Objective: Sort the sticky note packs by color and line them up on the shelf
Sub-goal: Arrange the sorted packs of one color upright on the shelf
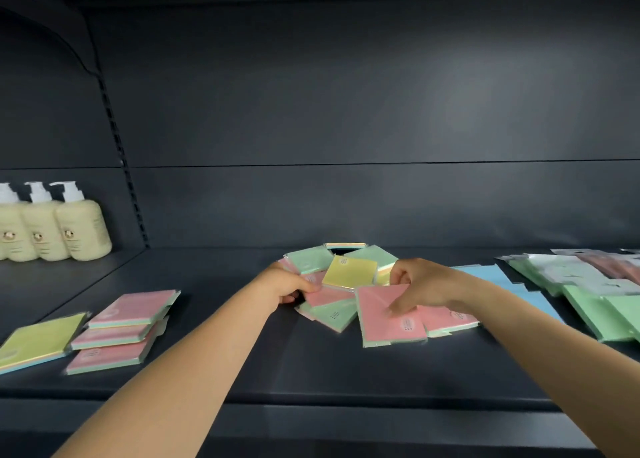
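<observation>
On shelf (311, 371) | right hand (420, 286) pinching pink pack (388, 322), corner-forward

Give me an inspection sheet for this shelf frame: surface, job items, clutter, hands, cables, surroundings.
Surface: dark shelf, flat.
Job items: mixed pile unsorted at centre; pink packs overlapping in a row at left, yellow-green pack beside them.
Clutter: pump bottles far left; bagged goods at right.
Hands: left hand on the pile's left edge; right hand pinching a pink pack.
Cables: nothing seen.
Surroundings: dark back panel.
</observation>
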The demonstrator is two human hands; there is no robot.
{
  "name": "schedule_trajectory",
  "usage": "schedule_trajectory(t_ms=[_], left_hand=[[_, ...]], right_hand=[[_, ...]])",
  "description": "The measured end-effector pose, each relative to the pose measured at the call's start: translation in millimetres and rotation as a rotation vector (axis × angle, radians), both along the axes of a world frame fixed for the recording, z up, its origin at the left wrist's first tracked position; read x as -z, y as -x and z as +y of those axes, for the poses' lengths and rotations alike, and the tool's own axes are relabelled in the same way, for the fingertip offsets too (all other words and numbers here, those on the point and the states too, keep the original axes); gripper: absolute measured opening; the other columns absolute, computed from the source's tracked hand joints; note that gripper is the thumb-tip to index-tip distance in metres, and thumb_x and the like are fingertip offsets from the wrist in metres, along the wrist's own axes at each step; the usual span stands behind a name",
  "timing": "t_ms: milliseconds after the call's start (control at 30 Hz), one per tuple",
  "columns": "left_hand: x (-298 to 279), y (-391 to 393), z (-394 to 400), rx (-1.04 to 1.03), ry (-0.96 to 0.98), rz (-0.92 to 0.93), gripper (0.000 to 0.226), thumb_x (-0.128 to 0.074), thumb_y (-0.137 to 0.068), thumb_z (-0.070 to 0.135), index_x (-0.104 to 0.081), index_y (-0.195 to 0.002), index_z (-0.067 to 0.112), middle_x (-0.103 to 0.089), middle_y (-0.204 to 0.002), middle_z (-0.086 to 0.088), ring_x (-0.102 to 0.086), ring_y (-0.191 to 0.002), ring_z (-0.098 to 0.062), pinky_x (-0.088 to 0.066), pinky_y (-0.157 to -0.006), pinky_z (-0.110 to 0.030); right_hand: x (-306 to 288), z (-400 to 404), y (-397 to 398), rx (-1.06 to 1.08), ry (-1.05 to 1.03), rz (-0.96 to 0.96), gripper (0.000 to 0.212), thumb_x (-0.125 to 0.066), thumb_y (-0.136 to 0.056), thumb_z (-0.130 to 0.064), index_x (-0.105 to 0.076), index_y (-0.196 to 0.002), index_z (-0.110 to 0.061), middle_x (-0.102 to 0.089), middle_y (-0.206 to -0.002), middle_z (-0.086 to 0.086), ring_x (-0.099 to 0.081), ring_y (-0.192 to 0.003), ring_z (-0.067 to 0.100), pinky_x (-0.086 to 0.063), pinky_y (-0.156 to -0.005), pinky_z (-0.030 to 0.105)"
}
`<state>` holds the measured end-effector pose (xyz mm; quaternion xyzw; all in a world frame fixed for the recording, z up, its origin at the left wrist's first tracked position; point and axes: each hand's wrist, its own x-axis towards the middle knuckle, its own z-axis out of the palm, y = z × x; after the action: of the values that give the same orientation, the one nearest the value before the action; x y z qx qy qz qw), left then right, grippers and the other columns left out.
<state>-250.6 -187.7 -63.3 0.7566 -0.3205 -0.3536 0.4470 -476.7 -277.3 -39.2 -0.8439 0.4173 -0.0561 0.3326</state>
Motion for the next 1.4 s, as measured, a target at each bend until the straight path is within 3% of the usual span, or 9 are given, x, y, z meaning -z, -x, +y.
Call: schedule_trajectory(t_ms=[100, 233, 533, 667, 767, 867, 1033, 1167, 1400], left_hand=[[-0.9, -6.2, 5.3, -0.018, 0.049, 0.175, 0.028, -0.075, -0.071, -0.007, -0.062, -0.092, 0.007, -0.067, -0.092, -0.006, -0.062, -0.097, -0.023, -0.051, -0.081, -0.030], [-0.8, -13.0, 20.3, -0.019, 0.081, 0.268, 0.047, -0.072, -0.073, -0.010, -0.056, -0.117, -0.004, -0.068, -0.105, -0.016, -0.068, -0.084, -0.023, -0.056, -0.058, -0.028], [-21.9, -24.7, 54.3, 0.059, 0.061, 0.077, 0.007, -0.067, -0.084, 0.008, -0.061, -0.085, 0.005, -0.067, -0.077, -0.010, -0.064, -0.065, -0.017, -0.054, -0.057, -0.022], [-39.3, -45.8, 76.7, 0.049, 0.171, 0.110, 0.010, -0.066, -0.084, 0.001, -0.057, -0.089, 0.001, -0.066, -0.086, -0.014, -0.065, -0.072, -0.019, -0.058, -0.061, -0.023], [-51.0, -74.2, 100.7, 0.028, 0.275, 0.185, 0.008, -0.063, -0.084, -0.006, -0.057, -0.089, -0.003, -0.065, -0.086, -0.016, -0.066, -0.073, -0.022, -0.058, -0.056, -0.022], [-56.8, -107.7, 126.8, -0.001, 0.331, 0.253, 0.011, -0.058, -0.084, -0.012, -0.060, -0.094, -0.006, -0.067, -0.087, -0.018, -0.066, -0.075, -0.024, -0.058, -0.055, -0.021], [-46.6, -157.7, 162.7, -0.099, 0.470, 0.400, 0.021, -0.050, -0.086, -0.016, -0.057, -0.102, -0.004, -0.065, -0.094, -0.017, -0.065, -0.083, -0.026, -0.053, -0.069, -0.029], [-34.1, -188.5, 183.7, -0.168, 0.548, 0.514, 0.013, -0.052, -0.086, -0.013, -0.056, -0.089, -0.001, -0.065, -0.092, -0.017, -0.064, -0.083, -0.026, -0.050, -0.075, -0.032], [-25.9, -240.3, 196.3, -0.184, 0.477, 0.546, 0.010, -0.057, -0.086, -0.006, -0.055, -0.086, 0.004, -0.064, -0.089, -0.014, -0.062, -0.080, -0.021, -0.048, -0.067, -0.025]], right_hand=[[-5.8, -5.1, 3.3, 0.010, -0.048, -0.040, 0.041, -0.084, -0.061, -0.015, -0.057, -0.092, -0.019, -0.066, -0.094, 0.007, -0.056, -0.071, 0.017, -0.042, -0.067, 0.028], [-13.9, -1.6, 7.2, -0.069, -0.078, 0.017, 0.034, -0.080, -0.062, -0.010, -0.068, -0.093, -0.015, -0.071, -0.098, 0.014, -0.062, -0.076, 0.019, -0.046, -0.069, 0.028], [-32.3, 39.2, -7.1, -0.152, 0.052, 0.120, 0.018, -0.080, -0.069, -0.022, -0.066, -0.081, -0.021, -0.064, -0.076, -0.008, -0.057, -0.071, 0.011, -0.041, -0.067, 0.026], [-39.3, 62.4, -25.2, -0.170, 0.033, 0.080, 0.028, -0.075, -0.076, -0.019, -0.052, -0.061, -0.017, -0.039, -0.059, -0.005, -0.039, -0.057, 0.011, -0.027, -0.056, 0.024], [-43.0, 80.9, -43.1, -0.146, -0.013, 0.001, 0.015, -0.073, -0.079, -0.013, -0.062, -0.079, -0.003, -0.063, -0.076, 0.013, -0.057, -0.072, 0.018, -0.043, -0.069, 0.030], [-46.3, 99.9, -65.8, -0.109, -0.029, -0.055, 0.009, -0.074, -0.078, -0.008, -0.066, -0.081, -0.007, -0.071, -0.085, 0.011, -0.064, -0.077, 0.020, -0.047, -0.074, 0.028], [-46.5, 125.8, -111.8, 0.038, -0.016, -0.091, 0.038, -0.079, -0.072, -0.006, -0.059, -0.104, -0.014, -0.064, -0.094, 0.005, -0.061, -0.076, 0.017, -0.043, -0.061, 0.021], [-45.6, 149.0, -144.2, 0.021, 0.033, 0.056, 0.059, -0.076, -0.075, -0.010, -0.048, -0.125, -0.023, -0.062, -0.089, 0.001, -0.057, -0.075, 0.014, -0.039, -0.061, 0.019], [-49.3, 163.2, -186.5, 0.054, 0.084, 0.158, 0.015, -0.070, -0.078, -0.008, -0.067, -0.092, -0.008, -0.057, -0.069, -0.006, -0.058, -0.071, 0.013, -0.041, -0.066, 0.025]])
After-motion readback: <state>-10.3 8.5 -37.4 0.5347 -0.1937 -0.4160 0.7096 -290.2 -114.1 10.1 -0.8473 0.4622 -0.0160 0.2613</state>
